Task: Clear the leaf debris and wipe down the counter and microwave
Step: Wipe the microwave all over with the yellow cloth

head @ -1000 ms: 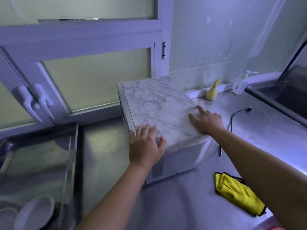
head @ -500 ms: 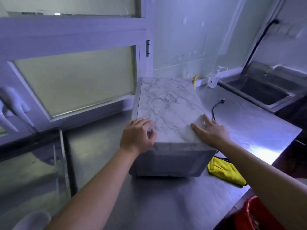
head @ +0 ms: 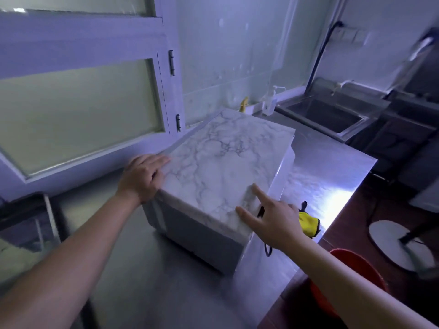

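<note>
Steel counter [head: 142,281], centre frame: left hand [head: 142,176] clasps the microwave [head: 225,167] at its left edge; right hand [head: 275,222], fingers spread, touches its lower-right corner.

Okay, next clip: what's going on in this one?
A person has both hands on the marble-patterned microwave, which stands on the steel counter. The left hand holds its left edge, and the right hand rests with spread fingers on the near right corner. The yellow cloth lies on the counter beside it, in neither hand.
</note>
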Action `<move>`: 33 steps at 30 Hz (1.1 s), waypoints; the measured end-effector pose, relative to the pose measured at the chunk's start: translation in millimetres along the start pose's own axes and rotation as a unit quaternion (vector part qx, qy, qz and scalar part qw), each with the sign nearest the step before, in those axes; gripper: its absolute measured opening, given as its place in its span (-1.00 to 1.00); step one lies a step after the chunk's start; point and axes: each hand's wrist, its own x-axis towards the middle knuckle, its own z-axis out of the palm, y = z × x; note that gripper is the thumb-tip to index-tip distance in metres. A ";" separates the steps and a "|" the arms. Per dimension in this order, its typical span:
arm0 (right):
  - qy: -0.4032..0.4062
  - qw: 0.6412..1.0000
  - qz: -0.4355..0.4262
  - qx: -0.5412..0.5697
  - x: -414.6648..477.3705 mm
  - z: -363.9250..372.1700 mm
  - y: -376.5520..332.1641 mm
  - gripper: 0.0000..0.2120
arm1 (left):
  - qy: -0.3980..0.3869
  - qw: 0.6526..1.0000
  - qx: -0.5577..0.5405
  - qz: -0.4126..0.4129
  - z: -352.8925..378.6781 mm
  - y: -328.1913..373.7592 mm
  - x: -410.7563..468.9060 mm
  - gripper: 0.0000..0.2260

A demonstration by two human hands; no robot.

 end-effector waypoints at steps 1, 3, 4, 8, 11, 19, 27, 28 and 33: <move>-0.009 1.000 0.000 0.016 -3.1 -1.2 1.4 -0.29 | 0.007 1.000 -0.005 -0.027 2.5 2.6 -5.9 -0.40; -0.028 0.998 -0.002 0.049 -6.0 -3.2 7.3 -0.35 | 0.036 0.994 -0.025 -0.100 8.9 11.4 -21.3 -0.41; -0.041 0.996 -0.001 0.077 -6.8 -3.4 12.2 -0.39 | 0.059 0.986 -0.040 -0.150 13.0 18.4 -30.7 -0.44; -0.057 0.974 0.021 0.219 -7.8 -3.0 46.2 -0.39 | 0.130 0.909 -0.207 -0.337 31.6 65.6 -73.3 -0.43; -0.023 0.950 0.044 0.308 12.4 -5.2 85.1 -0.42 | 0.142 0.857 -0.326 -0.372 49.5 108.5 -99.0 -0.40; -0.080 0.952 -0.028 0.293 115.1 -36.7 155.7 0.00 | 0.195 0.785 -0.459 -0.366 78.3 209.8 -118.1 -0.20; -0.117 0.939 -0.103 0.306 179.2 -14.3 201.5 0.22 | 0.305 0.751 -0.465 -0.356 111.0 267.4 -115.6 -0.43; -0.114 0.937 -0.116 0.309 182.3 -10.2 203.3 0.23 | 0.324 0.740 -0.462 -0.366 113.7 272.6 -113.8 -0.45; -0.071 0.948 -0.175 0.257 191.7 -4.9 208.0 0.23 | 0.409 0.685 -0.444 -0.408 122.4 289.9 -98.2 -0.37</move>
